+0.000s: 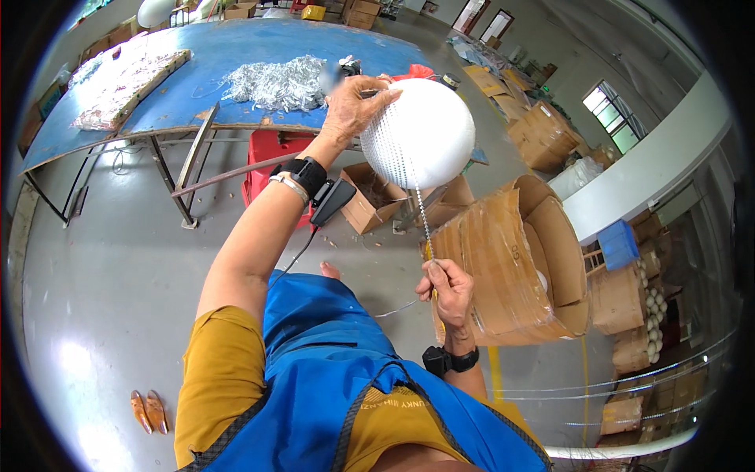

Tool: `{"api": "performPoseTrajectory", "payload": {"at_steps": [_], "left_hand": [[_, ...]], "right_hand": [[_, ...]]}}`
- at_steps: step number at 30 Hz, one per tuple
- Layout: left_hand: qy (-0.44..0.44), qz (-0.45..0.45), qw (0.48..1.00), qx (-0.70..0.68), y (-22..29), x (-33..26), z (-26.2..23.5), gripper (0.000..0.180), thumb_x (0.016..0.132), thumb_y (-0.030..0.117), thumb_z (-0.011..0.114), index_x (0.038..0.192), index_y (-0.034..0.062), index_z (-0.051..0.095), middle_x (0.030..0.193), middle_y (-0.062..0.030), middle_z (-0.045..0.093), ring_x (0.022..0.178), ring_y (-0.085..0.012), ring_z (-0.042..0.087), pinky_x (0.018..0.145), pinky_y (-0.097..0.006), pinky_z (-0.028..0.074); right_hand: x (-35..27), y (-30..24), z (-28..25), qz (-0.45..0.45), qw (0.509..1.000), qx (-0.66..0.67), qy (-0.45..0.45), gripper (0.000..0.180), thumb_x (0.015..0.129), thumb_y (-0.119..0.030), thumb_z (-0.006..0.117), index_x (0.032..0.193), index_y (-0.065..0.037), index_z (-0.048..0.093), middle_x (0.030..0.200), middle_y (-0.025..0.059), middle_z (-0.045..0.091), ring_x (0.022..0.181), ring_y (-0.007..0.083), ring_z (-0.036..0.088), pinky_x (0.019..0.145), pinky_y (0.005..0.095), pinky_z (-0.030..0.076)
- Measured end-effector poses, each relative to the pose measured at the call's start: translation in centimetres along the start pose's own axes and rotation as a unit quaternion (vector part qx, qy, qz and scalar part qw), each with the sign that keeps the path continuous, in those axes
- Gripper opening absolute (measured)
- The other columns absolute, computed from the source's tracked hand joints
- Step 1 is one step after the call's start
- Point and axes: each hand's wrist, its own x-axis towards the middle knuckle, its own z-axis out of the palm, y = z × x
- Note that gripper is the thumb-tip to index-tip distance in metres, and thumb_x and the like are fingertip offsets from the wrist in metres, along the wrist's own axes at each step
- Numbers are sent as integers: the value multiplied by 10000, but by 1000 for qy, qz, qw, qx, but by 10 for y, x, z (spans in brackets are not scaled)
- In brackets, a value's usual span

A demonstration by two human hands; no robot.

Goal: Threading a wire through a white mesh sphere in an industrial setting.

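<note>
A large white ball (440, 130) is in front of me at chest height, its left side covered with rows of small silvery studs. My left hand (354, 106) grips the ball's upper left side, with the thumb pressed near its top. A thin silvery beaded strip (422, 214) runs from the studded rows down off the ball. Below the ball, my right hand (450, 289) pinches this strip between thumb and fingers and holds it taut. A loose tail of the strip (397, 309) trails to the left beneath the right hand. What supports the ball from behind is hidden.
A blue table (236, 47) carries a heap of silvery strips (275, 82) and a flat wrapped bundle (134, 90). Beneath it are a red stool (267, 153) and an open carton (370, 197). A large open cardboard box (487, 259) stands close on my right.
</note>
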Motion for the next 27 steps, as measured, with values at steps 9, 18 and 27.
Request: {"api": "performPoseTrajectory", "payload": {"at_steps": [9,18,27], "left_hand": [[-80,-123,989,-7,17,-4,-5,603,784,581,492,929,20,661,792,-140,651,757,-215,621,852,-351,381],[-111,-77,990,27,1,0,-2,830,618,636,643,1109,-27,555,1030,-181,604,952,-278,584,823,-382,439],[-9,-105,994,7,19,-2,1,468,669,476,703,738,16,648,762,-107,644,746,-228,597,766,-361,425]], "right_hand": [[20,11,-4,22,999,26,-24,245,898,-215,503,902,20,571,609,52,571,519,76,506,485,191,410],[44,15,-2,15,999,29,-40,242,897,-216,505,892,15,575,608,41,571,512,65,500,485,186,406],[66,9,-4,-16,999,34,-26,234,891,-215,517,881,10,580,595,36,572,490,55,489,459,174,389]]}}
